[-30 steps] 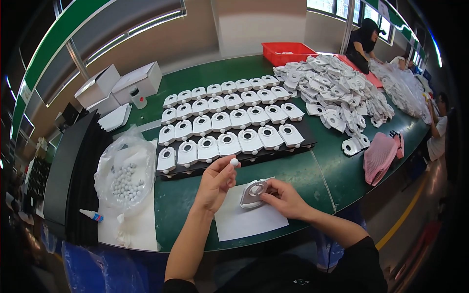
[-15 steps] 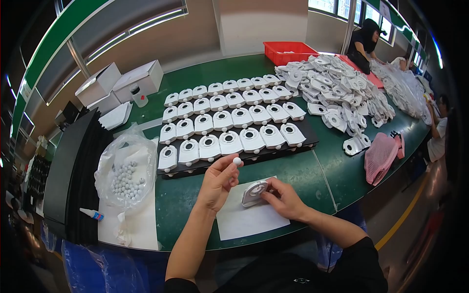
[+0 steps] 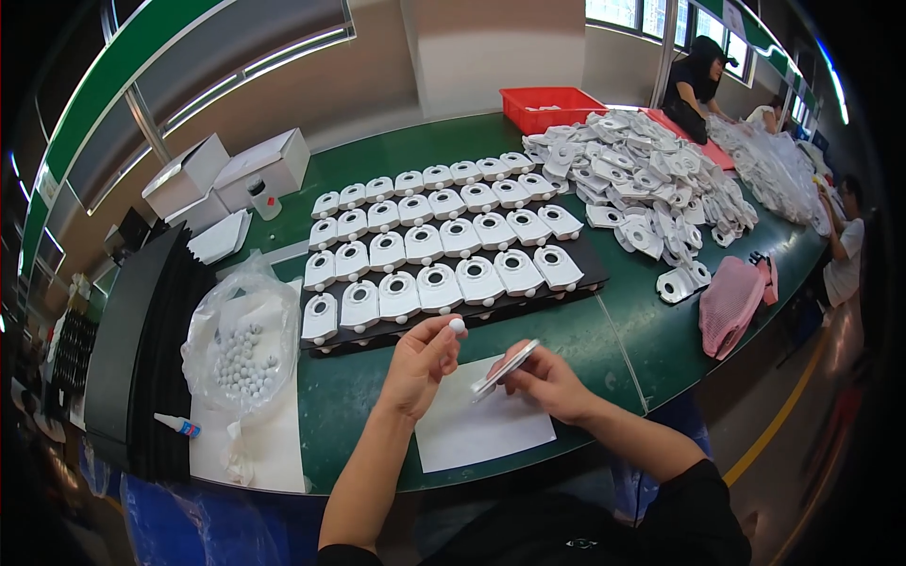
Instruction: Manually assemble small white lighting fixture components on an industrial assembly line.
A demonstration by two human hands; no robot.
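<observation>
My left hand (image 3: 421,366) pinches a small white ball (image 3: 457,325) between thumb and fingertips, raised above the green table (image 3: 359,429). To its right, my right hand (image 3: 550,381) grips a white plastic part (image 3: 504,371), seen nearly edge-on and tilted over a sheet of white paper (image 3: 481,436). Beyond my hands, several rows of like white parts with round holes (image 3: 437,288) lie on a black tray (image 3: 590,257), small white balls along their edges.
At left, a clear plastic bag (image 3: 212,292) holds many white balls (image 3: 247,363); a small glue bottle (image 3: 177,424) lies by black boards (image 3: 132,340). Heaped white parts (image 3: 642,170), a red bin (image 3: 552,108) and a pink mesh bag (image 3: 731,307) occupy the right. A co-worker (image 3: 696,85) is beyond.
The white part in my right hand has turned from showing its holed face to nearly edge-on. My left hand still holds the ball. The view has shifted slightly.
</observation>
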